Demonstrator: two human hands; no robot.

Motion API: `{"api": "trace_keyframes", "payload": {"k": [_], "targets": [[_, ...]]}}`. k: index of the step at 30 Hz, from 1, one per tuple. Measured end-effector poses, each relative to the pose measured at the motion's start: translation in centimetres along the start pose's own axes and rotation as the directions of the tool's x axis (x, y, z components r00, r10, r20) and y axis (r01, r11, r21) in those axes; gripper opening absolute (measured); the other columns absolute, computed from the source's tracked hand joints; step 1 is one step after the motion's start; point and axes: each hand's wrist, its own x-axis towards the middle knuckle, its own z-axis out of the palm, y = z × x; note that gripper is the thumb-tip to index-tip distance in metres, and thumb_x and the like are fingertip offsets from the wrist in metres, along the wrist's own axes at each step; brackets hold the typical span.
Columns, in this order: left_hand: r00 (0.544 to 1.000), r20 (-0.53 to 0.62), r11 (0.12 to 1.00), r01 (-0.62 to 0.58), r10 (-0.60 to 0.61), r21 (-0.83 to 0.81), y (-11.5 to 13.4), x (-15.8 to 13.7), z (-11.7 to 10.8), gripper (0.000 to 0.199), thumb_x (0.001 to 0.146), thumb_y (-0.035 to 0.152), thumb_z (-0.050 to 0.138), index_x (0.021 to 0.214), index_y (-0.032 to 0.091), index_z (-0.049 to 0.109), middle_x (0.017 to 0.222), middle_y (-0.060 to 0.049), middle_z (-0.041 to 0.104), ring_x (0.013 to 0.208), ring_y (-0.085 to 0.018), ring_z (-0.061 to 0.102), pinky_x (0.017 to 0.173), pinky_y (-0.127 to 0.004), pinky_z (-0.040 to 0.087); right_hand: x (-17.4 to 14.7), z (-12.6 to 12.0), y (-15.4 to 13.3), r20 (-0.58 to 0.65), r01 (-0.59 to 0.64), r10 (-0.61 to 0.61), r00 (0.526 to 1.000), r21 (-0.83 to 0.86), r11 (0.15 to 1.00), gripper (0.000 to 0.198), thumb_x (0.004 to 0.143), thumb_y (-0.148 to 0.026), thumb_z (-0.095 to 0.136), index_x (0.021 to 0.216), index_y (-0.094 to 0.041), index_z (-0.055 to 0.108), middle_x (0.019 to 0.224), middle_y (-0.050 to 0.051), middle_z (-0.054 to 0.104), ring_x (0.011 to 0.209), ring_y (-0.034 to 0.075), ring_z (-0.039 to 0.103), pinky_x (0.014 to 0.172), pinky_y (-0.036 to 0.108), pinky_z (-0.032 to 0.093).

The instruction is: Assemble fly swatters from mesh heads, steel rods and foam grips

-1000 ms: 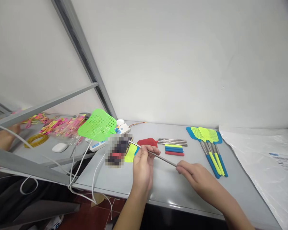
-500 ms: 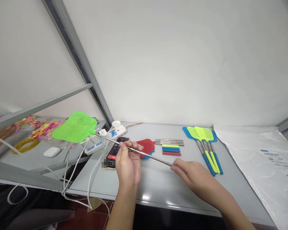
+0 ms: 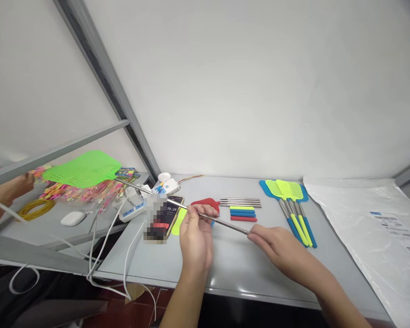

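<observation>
A fly swatter (image 3: pixel 85 168) with a bright green perforated head and a long metal rod is stretched across in front of me, its head at the far left. My left hand (image 3: pixel 196 237) pinches the middle of the rod between thumb and fingers. My right hand (image 3: pixel 276 248) is closed round the rod's right end and hides it. Beneath and behind my left hand lie red (image 3: pixel 205 202) and yellow (image 3: pixel 178 223) swatter heads, with a bit of blue. Just beyond are several metal rods (image 3: pixel 241 202) in a row and several coloured grip sleeves (image 3: pixel 243 213).
Several blue and yellow fly swatters (image 3: pixel 295 209) lie fanned out at the right, beside a white plastic bag (image 3: pixel 365 232). A phone (image 3: pixel 172 209), power strips (image 3: pixel 131 205) and white cables are at the left. Beyond the metal frame (image 3: pixel 105 77), another person's hand (image 3: pixel 20 187) is near pink-and-yellow pieces.
The green swatter head has moved left and tilted flatter, and the rod reaches further out. My left hand has shifted right along with it, uncovering a yellow head; my right hand has barely moved.
</observation>
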Motion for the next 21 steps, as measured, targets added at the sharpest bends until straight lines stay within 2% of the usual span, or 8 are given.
{"api": "trace_keyframes", "payload": {"k": [4, 8, 11, 14, 17, 19, 21], "targets": [[1.000, -0.004, 0.998, -0.006, 0.006, -0.064, 1.5, 1.5, -0.1, 0.028, 0.089, 0.039, 0.057, 0.073, 0.017, 0.052, 0.069, 0.002, 0.049, 0.068, -0.013, 0.054, 0.071, -0.030, 0.048, -1.6, -1.2, 1.8, 0.042, -0.034, 0.032, 0.999, 0.051, 0.998, 0.040, 0.100, -0.046, 0.028, 0.074, -0.023, 0.049, 0.068, -0.002, 0.056, 0.064, 0.016, 0.053, 0.061, 0.028, 0.035], [1.000, 0.026, 0.998, -0.005, 0.006, -0.065, 1.2, 1.6, 0.7, 0.027, 0.088, 0.041, 0.058, 0.074, 0.017, 0.054, 0.068, 0.002, 0.049, 0.065, -0.013, 0.054, 0.069, -0.031, 0.049, -2.8, -1.8, 2.8, 0.048, -0.101, 0.098, 0.994, 0.053, 0.993, 0.040, 0.098, -0.048, 0.029, 0.074, -0.024, 0.050, 0.069, -0.001, 0.057, 0.064, 0.017, 0.053, 0.060, 0.028, 0.036], [1.000, 0.013, 1.000, -0.002, 0.002, -0.015, -0.5, 0.7, 1.6, 0.032, 0.089, 0.048, 0.055, 0.081, 0.017, 0.060, 0.076, -0.002, 0.058, 0.070, -0.014, 0.058, 0.072, -0.032, 0.049, -3.0, -1.7, 3.2, 0.032, -0.144, 0.142, 0.989, 0.087, 0.986, 0.039, 0.098, -0.048, 0.029, 0.077, -0.024, 0.051, 0.073, 0.000, 0.060, 0.067, 0.018, 0.056, 0.061, 0.028, 0.037], [0.986, 0.108, 0.989, 0.118, -0.127, 0.084, -3.0, -1.3, 2.4, 0.035, 0.089, 0.050, 0.053, 0.088, 0.016, 0.063, 0.085, -0.006, 0.064, 0.076, -0.016, 0.062, 0.076, -0.033, 0.049, -2.7, -1.3, 3.0, 0.007, -0.140, 0.141, 0.990, 0.120, 0.983, 0.036, 0.099, -0.045, 0.030, 0.080, -0.024, 0.052, 0.074, 0.000, 0.062, 0.068, 0.018, 0.057, 0.062, 0.029, 0.037], [0.948, 0.201, 0.962, 0.217, -0.248, 0.165, -4.8, -2.9, 3.1, 0.035, 0.092, 0.046, 0.049, 0.084, 0.015, 0.062, 0.083, -0.007, 0.066, 0.080, -0.018, 0.063, 0.080, -0.035, 0.049, -2.3, -0.8, 2.5, -0.008, -0.113, 0.115, 0.993, 0.141, 0.984, 0.034, 0.099, -0.044, 0.030, 0.082, -0.023, 0.051, 0.073, -0.001, 0.062, 0.067, 0.018, 0.057, 0.062, 0.028, 0.036], [0.953, 0.203, 0.966, 0.194, -0.226, 0.169, -4.7, -2.8, 3.1, 0.034, 0.093, 0.044, 0.048, 0.079, 0.016, 0.060, 0.077, -0.006, 0.066, 0.080, -0.019, 0.064, 0.082, -0.036, 0.048, -2.2, -0.6, 2.4, -0.012, -0.109, 0.112, 0.994, 0.156, 0.982, 0.033, 0.099, -0.044, 0.030, 0.084, -0.024, 0.050, 0.074, -0.001, 0.062, 0.068, 0.018, 0.058, 0.062, 0.028, 0.036], [0.974, 0.178, 0.984, 0.118, -0.141, 0.134, -3.6, -1.6, 2.9, 0.032, 0.093, 0.043, 0.049, 0.076, 0.017, 0.056, 0.070, -0.003, 0.063, 0.077, -0.018, 0.065, 0.081, -0.036, 0.049, -2.6, -0.6, 2.7, -0.012, -0.122, 0.125, 0.992, 0.156, 0.980, 0.032, 0.099, -0.045, 0.030, 0.084, -0.024, 0.050, 0.074, -0.002, 0.062, 0.068, 0.018, 0.058, 0.061, 0.027, 0.036]]}}
